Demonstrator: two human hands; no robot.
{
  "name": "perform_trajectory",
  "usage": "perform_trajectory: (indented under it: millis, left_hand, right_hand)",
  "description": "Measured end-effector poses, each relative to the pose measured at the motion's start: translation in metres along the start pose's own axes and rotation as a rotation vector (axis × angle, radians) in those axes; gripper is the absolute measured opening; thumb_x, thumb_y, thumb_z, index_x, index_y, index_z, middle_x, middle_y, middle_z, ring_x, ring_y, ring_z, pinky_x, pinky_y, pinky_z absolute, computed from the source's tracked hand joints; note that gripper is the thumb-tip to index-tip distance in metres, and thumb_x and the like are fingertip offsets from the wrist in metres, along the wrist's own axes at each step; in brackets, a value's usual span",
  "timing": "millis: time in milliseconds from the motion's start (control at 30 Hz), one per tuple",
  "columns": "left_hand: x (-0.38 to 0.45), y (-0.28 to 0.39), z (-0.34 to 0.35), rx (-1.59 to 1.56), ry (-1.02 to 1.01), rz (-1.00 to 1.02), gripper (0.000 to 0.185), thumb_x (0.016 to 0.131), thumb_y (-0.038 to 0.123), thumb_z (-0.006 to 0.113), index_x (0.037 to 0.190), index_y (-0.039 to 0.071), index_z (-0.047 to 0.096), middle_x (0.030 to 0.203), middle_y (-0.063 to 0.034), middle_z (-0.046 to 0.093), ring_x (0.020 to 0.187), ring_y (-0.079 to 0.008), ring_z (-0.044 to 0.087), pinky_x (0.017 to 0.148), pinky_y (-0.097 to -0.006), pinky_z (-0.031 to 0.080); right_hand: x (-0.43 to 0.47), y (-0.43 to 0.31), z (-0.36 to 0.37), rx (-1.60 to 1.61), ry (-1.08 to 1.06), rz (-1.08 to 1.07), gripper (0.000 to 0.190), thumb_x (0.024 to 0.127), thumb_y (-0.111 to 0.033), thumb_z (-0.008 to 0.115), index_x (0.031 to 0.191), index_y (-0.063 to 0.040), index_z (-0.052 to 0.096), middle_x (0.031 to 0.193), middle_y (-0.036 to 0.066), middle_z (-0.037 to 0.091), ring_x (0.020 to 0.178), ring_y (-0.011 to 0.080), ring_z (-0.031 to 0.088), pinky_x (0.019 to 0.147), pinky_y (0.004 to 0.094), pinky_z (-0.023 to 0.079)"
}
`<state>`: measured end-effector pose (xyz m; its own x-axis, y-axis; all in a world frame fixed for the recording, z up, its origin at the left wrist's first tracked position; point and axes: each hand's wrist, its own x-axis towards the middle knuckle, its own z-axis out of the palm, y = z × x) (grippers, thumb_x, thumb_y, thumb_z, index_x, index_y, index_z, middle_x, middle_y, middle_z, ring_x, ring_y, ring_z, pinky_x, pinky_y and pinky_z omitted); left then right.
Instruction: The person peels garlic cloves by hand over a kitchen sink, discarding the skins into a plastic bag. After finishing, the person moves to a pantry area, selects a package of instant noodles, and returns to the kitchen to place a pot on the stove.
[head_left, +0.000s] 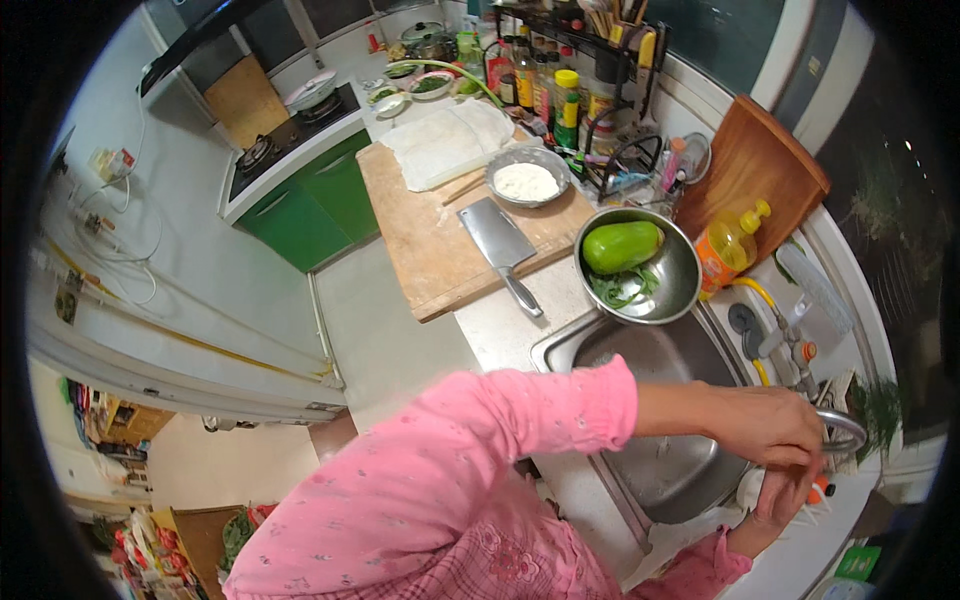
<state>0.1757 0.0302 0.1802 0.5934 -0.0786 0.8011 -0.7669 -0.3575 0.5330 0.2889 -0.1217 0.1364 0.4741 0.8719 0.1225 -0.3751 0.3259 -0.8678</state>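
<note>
My left hand (765, 424) reaches across the stainless steel sink (660, 480), its fingers bent downward beside the curved metal faucet spout (847, 429). Below it, my right hand (780, 499) is raised at the sink's right end, and the two hands meet at the fingers. Whether anything is between them is hidden. An orange-and-black cap (821, 489) and thin white strands (811, 516) show just beyond my right hand. A steel bowl (679, 281) rests over the sink's far end, holding a green gourd-like vegetable (622, 246) and green leaves (624, 286).
A cleaver (499, 236) lies on a wooden board (412, 255), handle over the counter. Also there are a bowl of flour (525, 181) and a white sheet (450, 141). A yellow dish-soap bottle (727, 244) stands before an upright wooden board (750, 165). Sauce bottles (525, 79) crowd the back.
</note>
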Motion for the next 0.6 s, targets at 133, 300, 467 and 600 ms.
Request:
perform_trajectory:
  millis: [133, 300, 467, 600]
  left_hand:
    - [-0.099, -0.114, 0.025, -0.581, 0.583, -0.703, 0.041, 0.094, 0.035, 0.038, 0.105, 0.002, 0.060, 0.103, -0.0111, 0.064, 0.091, -0.0222, 0.062, 0.083, -0.0312, 0.047]
    - [-0.214, -0.121, 0.026, 0.398, -0.494, -1.257, 0.041, 0.079, 0.038, 0.058, 0.105, 0.006, 0.062, 0.097, -0.0149, 0.064, 0.094, -0.0307, 0.061, 0.084, -0.0421, 0.046]
    - [-0.064, -0.005, -0.044, 0.343, -0.226, -0.808, 0.038, 0.080, 0.040, 0.060, 0.093, 0.004, 0.065, 0.084, -0.0158, 0.065, 0.080, -0.0302, 0.063, 0.068, -0.0409, 0.050]
    - [-0.067, -0.026, -0.030, -0.242, 0.164, -0.665, 0.040, 0.088, 0.039, 0.050, 0.107, 0.004, 0.058, 0.098, -0.0128, 0.064, 0.084, -0.0301, 0.062, 0.077, -0.0406, 0.049]
  right_hand:
    - [0.025, 0.122, -0.089, -0.121, -0.182, 0.117, 0.043, 0.089, -0.040, 0.051, 0.116, -0.008, 0.052, 0.106, 0.009, 0.058, 0.095, 0.0205, 0.053, 0.085, 0.0346, 0.041]
    - [-0.013, 0.212, -0.104, -1.490, -0.525, 0.535, 0.043, 0.088, -0.038, 0.051, 0.118, -0.007, 0.054, 0.113, 0.018, 0.059, 0.104, 0.0297, 0.057, 0.090, 0.0374, 0.042]
    - [0.045, 0.025, 0.010, -0.836, -0.410, 0.303, 0.039, 0.089, -0.037, 0.051, 0.108, -0.003, 0.056, 0.092, 0.010, 0.063, 0.080, 0.0201, 0.060, 0.079, 0.0335, 0.045]
    - [0.059, 0.046, -0.038, -0.097, -0.442, 0.091, 0.034, 0.090, -0.028, 0.048, 0.114, -0.003, 0.052, 0.099, 0.011, 0.060, 0.082, 0.0181, 0.057, 0.078, 0.0326, 0.045]
